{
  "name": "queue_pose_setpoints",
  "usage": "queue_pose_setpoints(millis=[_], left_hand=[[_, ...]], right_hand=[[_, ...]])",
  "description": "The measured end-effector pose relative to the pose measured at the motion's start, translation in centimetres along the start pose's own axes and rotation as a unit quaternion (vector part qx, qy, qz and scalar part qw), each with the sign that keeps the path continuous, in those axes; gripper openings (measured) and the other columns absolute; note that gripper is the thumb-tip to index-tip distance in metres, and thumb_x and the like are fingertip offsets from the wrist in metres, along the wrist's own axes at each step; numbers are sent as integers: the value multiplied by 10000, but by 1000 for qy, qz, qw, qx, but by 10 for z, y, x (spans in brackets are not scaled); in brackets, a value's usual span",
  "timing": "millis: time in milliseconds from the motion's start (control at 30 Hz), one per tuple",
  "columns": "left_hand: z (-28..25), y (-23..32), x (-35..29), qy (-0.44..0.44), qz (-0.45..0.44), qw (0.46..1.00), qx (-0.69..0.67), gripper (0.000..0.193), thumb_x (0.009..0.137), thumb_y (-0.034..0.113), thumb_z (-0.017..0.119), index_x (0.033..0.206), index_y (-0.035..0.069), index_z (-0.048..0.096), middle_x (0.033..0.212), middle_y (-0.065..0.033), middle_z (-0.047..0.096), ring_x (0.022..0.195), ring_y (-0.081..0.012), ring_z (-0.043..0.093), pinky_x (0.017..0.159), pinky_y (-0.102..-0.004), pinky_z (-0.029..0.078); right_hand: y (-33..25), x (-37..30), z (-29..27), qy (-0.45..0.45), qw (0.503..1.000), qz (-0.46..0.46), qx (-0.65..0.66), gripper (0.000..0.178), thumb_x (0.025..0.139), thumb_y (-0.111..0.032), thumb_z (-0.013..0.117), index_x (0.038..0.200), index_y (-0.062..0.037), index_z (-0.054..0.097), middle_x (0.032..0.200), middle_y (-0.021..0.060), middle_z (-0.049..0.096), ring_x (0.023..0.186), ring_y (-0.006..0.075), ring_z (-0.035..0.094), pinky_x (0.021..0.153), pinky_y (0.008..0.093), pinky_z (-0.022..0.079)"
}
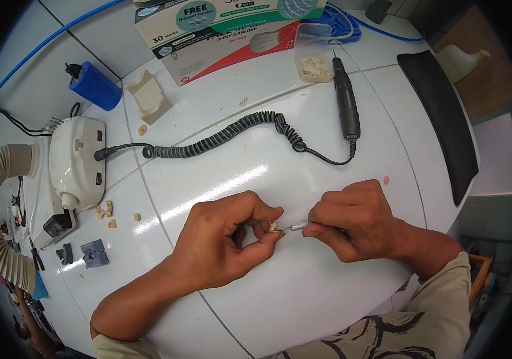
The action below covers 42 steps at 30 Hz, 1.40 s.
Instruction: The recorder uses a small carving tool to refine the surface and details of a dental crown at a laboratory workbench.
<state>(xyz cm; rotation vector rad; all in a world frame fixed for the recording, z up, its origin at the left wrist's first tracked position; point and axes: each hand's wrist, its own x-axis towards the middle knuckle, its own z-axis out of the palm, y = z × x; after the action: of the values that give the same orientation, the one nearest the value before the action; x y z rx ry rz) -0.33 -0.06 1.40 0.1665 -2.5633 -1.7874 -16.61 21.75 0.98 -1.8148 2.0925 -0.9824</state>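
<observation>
My left hand (226,236) is closed, pinching a small cream-coloured dental piece (274,227) between thumb and fingertips; it looks like a tooth or crown, partly hidden by the fingers. My right hand (354,221) is wrapped round a slim silver hand tool (299,226). The tool's thin tip points left and meets the dental piece or lies right beside it; I cannot tell whether they touch. Most of the tool's handle is hidden in my right fist. Both hands are held just above the white tiled bench (304,287), close together.
A black handpiece (345,99) lies at the back right, joined by a coiled cord (220,133) to a white control box (78,161). A ribbed hose (4,209) curves at the left. Behind stand mask boxes (232,48) and a clear tub (314,66). Several cream pieces (109,207) lie left.
</observation>
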Motion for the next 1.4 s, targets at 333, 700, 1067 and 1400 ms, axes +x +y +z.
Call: queue_pose_setpoints(millis=[333, 700, 1067, 1400], left_hand=[[0, -1, -1, -3, 0, 1000, 10, 209, 894, 10, 844, 1084, -11, 759, 839, -12, 752, 661, -17, 610, 546, -208, 431], [3, -2, 0, 10, 21, 1000, 7, 211, 893, 35, 858, 1074, -6, 758, 811, -11, 745, 613, -21, 585, 524, -217, 411], [-1, 5, -1, 0, -5, 1000, 16, 195, 922, 115, 852, 1064, 19, 760, 811, -39, 744, 647, -93, 661, 533, -264, 476], [2, -12, 10, -1, 60, 998, 17, 211, 971, 33, 826, 1157, -12, 737, 926, -52, 765, 822, -99, 711, 762, -266, 563]], right_hand=[[1, -2, 2, 4, 1000, 8, 7, 273, 973, -244, 837, 820, -117, 650, 617, 15, 506, 457, 214, 448, 454, 366, 337], [1, 0, 0, 0, 1000, 0, 3, 278, 972, -254, 840, 819, -116, 652, 613, 15, 517, 462, 209, 461, 455, 369, 338], [0, 2, -2, -10, 1000, -13, -3, 279, 974, -228, 835, 805, -103, 650, 599, 23, 529, 450, 216, 465, 452, 372, 342], [10, 5, 3, 61, 992, 23, 104, 347, 1088, -200, 686, 798, -13, 657, 575, 76, 527, 464, 181, 461, 480, 350, 362]])
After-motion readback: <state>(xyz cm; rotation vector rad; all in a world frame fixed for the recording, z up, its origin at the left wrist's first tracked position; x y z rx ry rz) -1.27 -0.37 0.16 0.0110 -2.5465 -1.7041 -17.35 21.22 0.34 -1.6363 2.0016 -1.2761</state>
